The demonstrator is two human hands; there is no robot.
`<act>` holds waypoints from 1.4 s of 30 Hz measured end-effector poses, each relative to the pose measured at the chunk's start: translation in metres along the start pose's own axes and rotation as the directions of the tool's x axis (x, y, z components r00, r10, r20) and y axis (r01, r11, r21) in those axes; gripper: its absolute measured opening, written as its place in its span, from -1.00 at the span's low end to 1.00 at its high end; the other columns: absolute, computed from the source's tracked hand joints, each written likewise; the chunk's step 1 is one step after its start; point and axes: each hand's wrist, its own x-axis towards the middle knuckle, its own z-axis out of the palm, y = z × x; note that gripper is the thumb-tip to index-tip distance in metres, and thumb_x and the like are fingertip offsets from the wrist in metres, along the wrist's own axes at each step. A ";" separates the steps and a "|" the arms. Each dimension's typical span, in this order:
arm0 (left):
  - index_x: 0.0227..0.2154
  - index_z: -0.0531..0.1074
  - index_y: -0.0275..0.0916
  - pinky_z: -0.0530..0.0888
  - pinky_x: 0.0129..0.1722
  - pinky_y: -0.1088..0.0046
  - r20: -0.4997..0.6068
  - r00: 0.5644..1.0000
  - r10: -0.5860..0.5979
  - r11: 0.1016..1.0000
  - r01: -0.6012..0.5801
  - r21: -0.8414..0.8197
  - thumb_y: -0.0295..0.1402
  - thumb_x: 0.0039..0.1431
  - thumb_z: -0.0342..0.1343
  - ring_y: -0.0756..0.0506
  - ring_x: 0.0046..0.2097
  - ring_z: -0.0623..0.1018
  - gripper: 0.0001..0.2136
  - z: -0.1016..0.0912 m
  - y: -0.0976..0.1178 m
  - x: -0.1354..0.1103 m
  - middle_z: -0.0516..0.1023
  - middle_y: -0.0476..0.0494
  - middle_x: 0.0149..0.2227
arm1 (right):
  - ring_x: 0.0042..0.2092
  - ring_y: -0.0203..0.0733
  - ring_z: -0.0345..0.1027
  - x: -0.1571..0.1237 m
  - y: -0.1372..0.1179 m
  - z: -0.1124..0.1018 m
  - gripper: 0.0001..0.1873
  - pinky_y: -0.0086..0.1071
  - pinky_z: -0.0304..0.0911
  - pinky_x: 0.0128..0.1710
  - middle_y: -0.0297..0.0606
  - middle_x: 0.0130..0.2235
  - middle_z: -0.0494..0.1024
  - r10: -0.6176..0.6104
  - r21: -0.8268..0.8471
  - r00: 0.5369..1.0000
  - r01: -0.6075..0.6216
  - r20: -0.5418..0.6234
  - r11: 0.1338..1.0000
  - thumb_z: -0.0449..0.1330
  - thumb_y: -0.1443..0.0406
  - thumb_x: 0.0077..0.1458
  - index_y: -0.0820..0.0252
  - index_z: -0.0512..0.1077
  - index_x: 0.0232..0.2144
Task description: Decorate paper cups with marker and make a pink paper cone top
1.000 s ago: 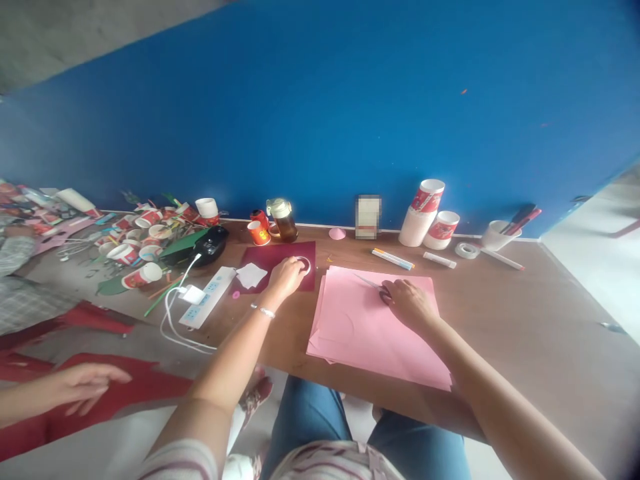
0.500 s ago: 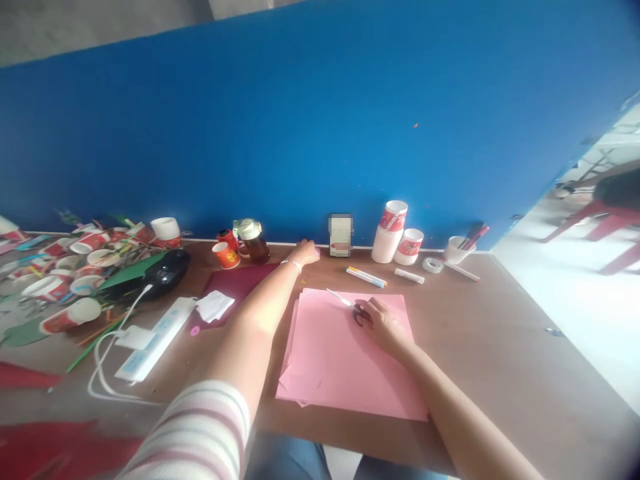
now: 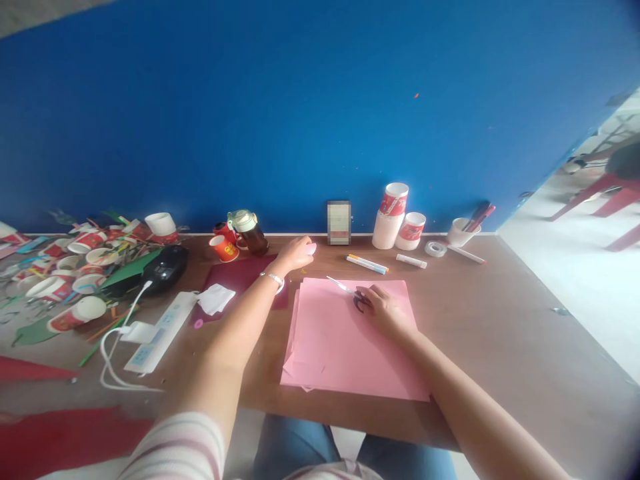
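My right hand (image 3: 384, 312) rests on a stack of pink paper (image 3: 345, 360), its fingers curled at the black handles of a pair of scissors (image 3: 360, 300). The scissors' pale blades point to the back left across the sheets. Out near the back of the table, my left hand (image 3: 296, 253) is closed on a small pink piece (image 3: 311, 249), whose exact kind I cannot make out. The left wrist wears a bracelet and passes over a dark red sheet (image 3: 237, 270).
Two markers (image 3: 367, 264), a white tube (image 3: 411, 261), a tape roll (image 3: 435, 249), stacked paper cups (image 3: 389, 230) and a pen cup (image 3: 460, 233) line the back right. A phone (image 3: 339, 223) leans on the wall. Leftward are a tea jug (image 3: 250, 233) and power strip (image 3: 163, 333).
My left hand has drawn back slightly from the wall, with the small pink piece in its fingers. The view has tilted downward. My right hand stays at the scissors.
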 end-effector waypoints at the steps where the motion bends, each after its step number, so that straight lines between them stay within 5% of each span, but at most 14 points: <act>1: -0.05 0.41 -0.24 0.49 -0.12 0.31 -0.021 1.000 0.020 1.000 -0.021 -0.014 -0.48 0.15 0.11 -0.21 -0.02 0.56 -0.71 -0.002 0.002 -0.014 0.54 -0.23 -0.03 | -0.10 -0.11 0.50 0.000 0.000 0.000 -0.63 -0.33 0.39 -0.19 -0.20 -0.12 0.57 0.001 -0.013 1.000 -0.001 -0.005 1.000 0.06 0.25 0.32 0.03 0.46 0.12; 7: 0.05 0.37 -0.16 0.50 -0.15 0.33 -0.043 0.989 0.140 0.989 -0.142 -0.042 -0.49 0.12 0.09 -0.20 0.02 0.55 -0.60 0.001 0.013 -0.097 0.50 -0.18 0.07 | 0.05 0.01 0.42 0.000 0.002 0.005 -0.61 -0.24 0.35 -0.01 -0.08 -0.07 0.55 0.012 -0.070 0.999 -0.015 -0.045 0.997 0.03 0.25 0.34 0.13 0.46 0.13; 13: 0.09 0.38 -0.18 0.55 -0.18 0.31 0.025 0.996 0.088 0.996 -0.088 0.032 -0.55 0.10 0.08 -0.24 0.07 0.53 -0.54 0.015 0.006 -0.148 0.51 -0.25 0.07 | 0.02 0.01 0.43 -0.001 0.005 0.006 -0.63 -0.22 0.35 0.00 -0.11 -0.08 0.57 -0.015 -0.088 0.998 0.010 -0.062 0.996 0.04 0.25 0.33 0.12 0.47 0.11; 19: 0.30 0.24 -0.13 0.39 0.28 0.09 0.121 0.986 0.118 0.991 -0.108 -0.081 -0.33 0.14 0.24 -0.33 0.36 0.31 -0.36 0.027 -0.013 -0.183 0.23 -0.27 0.39 | 0.00 0.02 0.44 -0.002 0.004 0.003 -0.62 -0.21 0.38 -0.07 -0.11 -0.08 0.58 -0.019 -0.085 0.998 0.014 -0.064 0.996 0.05 0.26 0.31 0.13 0.48 0.10; 22: 0.33 0.22 -0.11 0.26 0.38 0.04 0.064 0.986 0.153 0.984 -0.146 -0.099 -0.30 0.21 0.22 -0.31 0.43 0.19 -0.38 0.035 -0.015 -0.188 0.13 -0.25 0.44 | 0.00 0.02 0.43 -0.002 0.002 0.004 -0.62 -0.21 0.38 -0.07 -0.10 -0.08 0.58 -0.024 -0.090 0.997 0.018 -0.071 0.996 0.04 0.28 0.31 0.15 0.48 0.10; 26: 0.19 0.42 -0.10 0.28 0.39 0.12 -0.022 0.964 0.266 0.962 -0.267 -0.060 -0.41 0.35 0.02 -0.19 0.35 0.35 -0.62 0.042 -0.017 -0.189 0.36 -0.18 0.33 | 0.03 0.01 0.42 -0.004 0.004 0.006 -0.58 -0.22 0.35 -0.01 -0.09 -0.07 0.56 -0.059 -0.108 0.996 0.052 -0.068 0.993 0.01 0.33 0.31 0.16 0.47 0.13; 33: 0.27 0.35 -0.11 0.31 0.37 0.06 -0.106 0.970 0.220 0.974 -0.225 -0.030 -0.38 0.33 0.05 -0.26 0.37 0.33 -0.55 0.048 -0.023 -0.185 0.30 -0.24 0.37 | -0.02 -0.06 0.44 -0.004 0.010 0.005 -0.62 -0.27 0.34 0.01 -0.10 -0.08 0.55 -0.085 -0.151 0.996 0.078 -0.040 0.985 0.01 0.29 0.36 0.12 0.53 0.08; 38: 0.26 0.35 -0.25 0.32 0.36 0.04 -0.137 0.928 0.346 0.934 -0.354 -0.037 -0.32 0.35 0.06 -0.29 0.38 0.32 -0.56 0.055 0.005 -0.173 0.28 -0.35 0.37 | -0.07 -0.15 0.48 -0.004 0.005 -0.006 -0.69 -0.35 0.37 -0.07 -0.19 -0.11 0.57 -0.097 -0.142 0.995 0.094 -0.010 0.985 0.08 0.30 0.33 0.03 0.57 -0.01; 42: 0.16 0.44 -0.28 0.33 0.36 0.08 -0.104 0.892 0.440 0.892 -0.447 -0.061 -0.37 0.31 0.11 -0.28 0.36 0.34 -0.62 0.056 0.034 -0.158 0.33 -0.35 0.34 | -0.22 -0.20 0.49 0.008 0.013 -0.038 -0.71 -0.36 0.41 -0.23 -0.20 -0.08 0.57 -0.032 -0.128 0.997 0.022 -0.077 0.992 0.10 0.30 0.29 0.03 0.56 -0.05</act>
